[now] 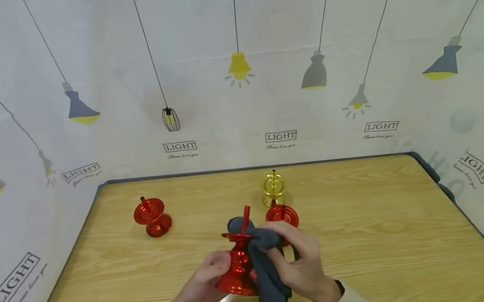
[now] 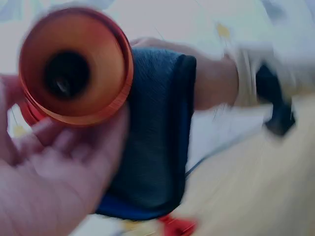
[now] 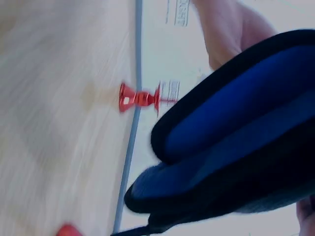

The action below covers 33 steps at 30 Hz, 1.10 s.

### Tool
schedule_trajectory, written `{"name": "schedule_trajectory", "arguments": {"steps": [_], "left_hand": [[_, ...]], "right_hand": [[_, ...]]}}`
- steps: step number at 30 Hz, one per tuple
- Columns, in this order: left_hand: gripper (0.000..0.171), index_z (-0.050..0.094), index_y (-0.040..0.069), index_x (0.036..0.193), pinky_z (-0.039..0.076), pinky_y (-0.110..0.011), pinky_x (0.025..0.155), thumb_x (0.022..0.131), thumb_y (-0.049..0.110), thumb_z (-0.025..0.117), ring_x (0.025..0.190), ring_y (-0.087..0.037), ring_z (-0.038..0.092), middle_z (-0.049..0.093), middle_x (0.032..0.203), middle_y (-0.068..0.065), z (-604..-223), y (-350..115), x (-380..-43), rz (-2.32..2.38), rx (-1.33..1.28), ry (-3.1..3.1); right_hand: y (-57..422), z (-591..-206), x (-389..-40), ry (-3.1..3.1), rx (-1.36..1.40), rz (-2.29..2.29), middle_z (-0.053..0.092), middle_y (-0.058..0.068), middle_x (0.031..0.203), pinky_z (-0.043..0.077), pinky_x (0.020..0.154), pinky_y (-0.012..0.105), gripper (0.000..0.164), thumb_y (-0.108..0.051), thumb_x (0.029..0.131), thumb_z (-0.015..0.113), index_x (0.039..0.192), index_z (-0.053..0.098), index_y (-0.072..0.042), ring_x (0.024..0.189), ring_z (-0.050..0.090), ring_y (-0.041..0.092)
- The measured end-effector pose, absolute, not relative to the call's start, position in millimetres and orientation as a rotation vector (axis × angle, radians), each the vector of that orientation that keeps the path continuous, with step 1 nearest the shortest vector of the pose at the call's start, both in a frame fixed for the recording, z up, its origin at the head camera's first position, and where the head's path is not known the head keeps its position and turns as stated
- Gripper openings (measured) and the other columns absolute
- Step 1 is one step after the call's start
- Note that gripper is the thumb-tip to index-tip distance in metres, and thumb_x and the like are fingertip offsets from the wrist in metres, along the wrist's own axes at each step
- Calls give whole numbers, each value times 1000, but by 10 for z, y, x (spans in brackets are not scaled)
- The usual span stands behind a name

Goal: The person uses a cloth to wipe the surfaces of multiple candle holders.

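A shiny red candle holder [image 1: 239, 262] with a flared base, a dish and a thin upright stem tilts slightly in front of me, raised above the table. My left hand [image 1: 200, 286] grips its body and base from the left. In the left wrist view the hollow underside of the candle holder [image 2: 106, 61] faces the camera, above the fingers. My right hand [image 1: 300, 260] pinches a dark blue-grey cloth [image 1: 267, 276] against the dish and stem; part of it wraps behind them. Folded cloth [image 3: 236, 110] fills much of the right wrist view.
On the wooden table [image 1: 370, 236], another red candle holder [image 1: 159, 225] stands at the left. A gold candle holder [image 1: 272, 187] stands at the back, with a further red one [image 1: 288, 213] in front, partly behind my right hand. A printed curtain [image 1: 206, 85] surrounds the table.
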<state>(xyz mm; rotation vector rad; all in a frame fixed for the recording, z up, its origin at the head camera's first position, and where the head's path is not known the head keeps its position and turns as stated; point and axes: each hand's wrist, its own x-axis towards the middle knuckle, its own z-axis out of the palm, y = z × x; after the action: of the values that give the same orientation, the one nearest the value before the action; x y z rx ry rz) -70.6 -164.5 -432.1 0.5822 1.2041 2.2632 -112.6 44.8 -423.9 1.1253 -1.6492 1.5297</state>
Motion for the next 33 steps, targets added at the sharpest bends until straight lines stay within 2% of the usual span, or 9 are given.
{"name": "schedule_trajectory", "arguments": {"steps": [3, 6, 11, 17, 23, 24, 26, 30, 33], "left_hand": [[29, 69, 6, 121, 55, -22, 89, 106, 25, 53, 99, -6, 69, 74, 110, 1, -4198, -1640, -665, 2174, 389, 1722], [32, 68, -1, 118, 56, -23, 86, 97, 23, 71, 95, -12, 69, 73, 107, -8, -4074, -1541, -619, 2025, 133, 2204], [30, 73, 6, 105, 59, -26, 79, 82, 22, 85, 84, -16, 69, 73, 95, -8, -4006, -1413, -602, 1950, -34, 2427], [33, 72, -2, 108, 58, -24, 79, 89, 23, 79, 86, -12, 71, 75, 96, -4, -4121, -1531, -655, 2081, 116, 2169], [30, 70, 12, 120, 56, -28, 91, 104, 33, 57, 98, -8, 70, 74, 106, 4, -4298, -1626, -708, 2313, 434, 1270], [27, 71, 15, 117, 56, -28, 91, 104, 33, 54, 97, -7, 70, 74, 105, 6, -4305, -1632, -713, 2304, 439, 1216], [26, 70, 14, 115, 56, -27, 90, 105, 30, 52, 95, -6, 69, 73, 103, 6, -4285, -1635, -709, 2293, 442, 1266], [24, 69, 1, 112, 57, -23, 82, 100, 21, 63, 88, -7, 69, 72, 98, 1, -4169, -1612, -673, 2189, 344, 1876], [30, 69, -4, 109, 59, -24, 78, 92, 21, 75, 85, -11, 70, 72, 97, -9, -4094, -1545, -666, 2039, 237, 2251]], "right_hand": [[462, -4229, -1160, -1682, 1118, 1402, 72, 20, 101, 55, 92, 23, 22, -12, 98, 67, 113, 68, 5, 93, 71, 24], [474, -4190, -1186, -1683, 1133, 1238, 72, 18, 99, 55, 95, 27, 21, -13, 100, 64, 109, 69, 6, 91, 70, 27], [426, -4155, -1183, -1646, 1172, 1143, 72, 17, 97, 58, 91, 31, 19, -10, 100, 62, 105, 69, 7, 87, 70, 28], [428, -4219, -1172, -1627, 1197, 1245, 71, 19, 98, 56, 93, 28, 21, -11, 99, 65, 107, 68, 8, 90, 70, 28], [432, -4316, -1136, -1633, 1133, 1577, 71, 23, 104, 58, 87, 23, 25, 1, 93, 70, 116, 66, 10, 96, 72, 19], [429, -4321, -1135, -1636, 1121, 1605, 71, 23, 104, 58, 84, 22, 27, 3, 92, 71, 116, 65, 11, 96, 72, 18], [434, -4317, -1139, -1653, 1100, 1599, 71, 23, 104, 58, 81, 20, 26, 2, 92, 71, 117, 66, 9, 93, 71, 16], [455, -4265, -1180, -1678, 1109, 1418, 72, 21, 102, 56, 90, 22, 22, -9, 97, 67, 113, 68, 6, 93, 71, 22], [465, -4213, -1208, -1647, 1154, 1280, 72, 20, 99, 55, 97, 28, 21, -11, 99, 65, 109, 68, 8, 94, 71, 28]]}}
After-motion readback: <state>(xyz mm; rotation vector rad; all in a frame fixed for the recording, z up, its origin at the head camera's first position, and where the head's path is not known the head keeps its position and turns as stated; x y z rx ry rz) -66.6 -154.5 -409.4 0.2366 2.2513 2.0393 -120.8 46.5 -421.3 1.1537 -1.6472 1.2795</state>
